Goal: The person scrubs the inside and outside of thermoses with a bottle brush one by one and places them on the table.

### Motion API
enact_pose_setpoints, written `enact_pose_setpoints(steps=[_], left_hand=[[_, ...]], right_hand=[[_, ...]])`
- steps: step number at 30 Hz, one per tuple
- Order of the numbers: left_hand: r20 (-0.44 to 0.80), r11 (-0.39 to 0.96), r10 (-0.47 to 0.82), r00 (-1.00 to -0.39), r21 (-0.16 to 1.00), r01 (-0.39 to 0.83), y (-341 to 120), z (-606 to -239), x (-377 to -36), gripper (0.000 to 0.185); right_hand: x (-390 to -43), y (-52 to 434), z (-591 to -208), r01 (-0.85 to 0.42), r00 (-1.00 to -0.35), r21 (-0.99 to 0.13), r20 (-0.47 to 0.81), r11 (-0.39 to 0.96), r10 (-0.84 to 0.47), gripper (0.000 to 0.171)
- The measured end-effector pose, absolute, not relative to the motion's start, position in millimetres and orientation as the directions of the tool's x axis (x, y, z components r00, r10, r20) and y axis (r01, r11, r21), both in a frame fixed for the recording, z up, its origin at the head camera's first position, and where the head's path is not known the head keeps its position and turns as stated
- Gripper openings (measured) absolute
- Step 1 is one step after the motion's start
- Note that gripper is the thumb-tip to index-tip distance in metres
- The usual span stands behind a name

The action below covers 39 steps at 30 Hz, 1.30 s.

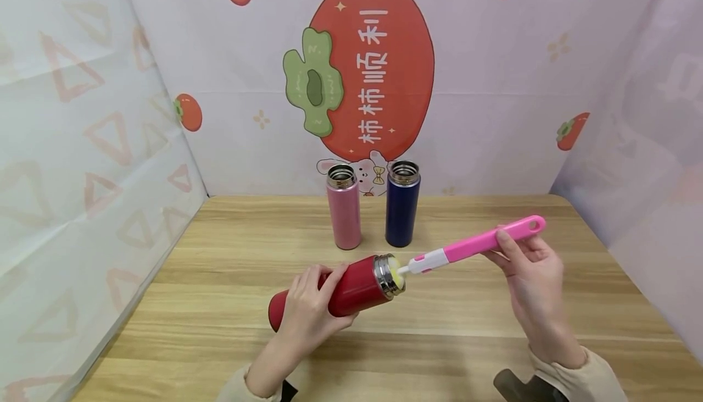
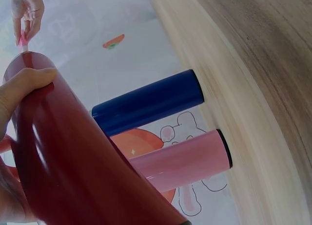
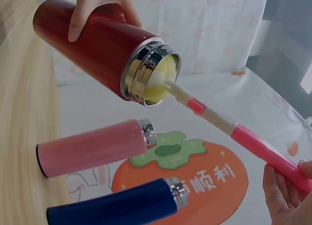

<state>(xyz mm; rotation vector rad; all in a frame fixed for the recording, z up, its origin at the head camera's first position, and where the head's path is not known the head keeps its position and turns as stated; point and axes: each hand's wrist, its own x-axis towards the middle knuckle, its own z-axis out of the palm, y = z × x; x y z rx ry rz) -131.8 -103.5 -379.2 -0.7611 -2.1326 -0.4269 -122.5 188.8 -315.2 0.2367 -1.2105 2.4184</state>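
I keep the brush in line with the red flask so its yellow sponge can slide along the wall without jamming at the steel mouth. My left hand wraps the flask's body, tilted above the table. My right hand pinches the pink handle's far end; the sponge sits just inside the mouth.

Glossy red flask with metal rim, plastic brush, wood-grain table
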Motion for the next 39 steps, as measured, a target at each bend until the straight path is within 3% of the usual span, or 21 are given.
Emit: enact_pose_setpoints(steps=[4,6,11,16,28,36,39], left_hand=[[0.786,0.764,0.368,-0.496,0.048,0.643,-102,-380,-131,0.068],[0.779,0.764,0.368,-0.507,0.058,0.643,-101,-379,-130,0.068],[0.761,0.728,0.398,-0.512,0.078,0.681,-93,-378,-128,0.070],[0.761,0.719,0.397,-0.512,0.088,0.689,-89,-377,-127,0.073],[0.757,0.725,0.398,-0.518,0.086,0.684,-93,-380,-128,0.074],[0.742,0.736,0.395,-0.542,0.098,0.670,-96,-380,-127,0.073],[0.726,0.740,0.395,-0.563,0.112,0.663,-97,-379,-127,0.072]], right_hand=[[-127,190,-324,-0.430,-0.903,-0.716,0.341,-0.550,0.261,0.013],[-140,198,-350,-0.439,-0.895,-0.709,0.397,-0.552,0.202,0.017],[-177,209,-435,-0.348,-0.930,-0.825,0.363,-0.446,0.055,0.026],[-197,209,-481,-0.296,-0.954,-0.872,0.290,-0.389,0.076,0.035],[-192,211,-478,-0.277,-0.959,-0.880,0.279,-0.385,0.052,0.031],[-171,211,-419,-0.390,-0.905,-0.739,0.417,-0.550,0.081,0.024],[-175,224,-421,-0.418,-0.887,-0.696,0.453,-0.584,0.096,0.027]])
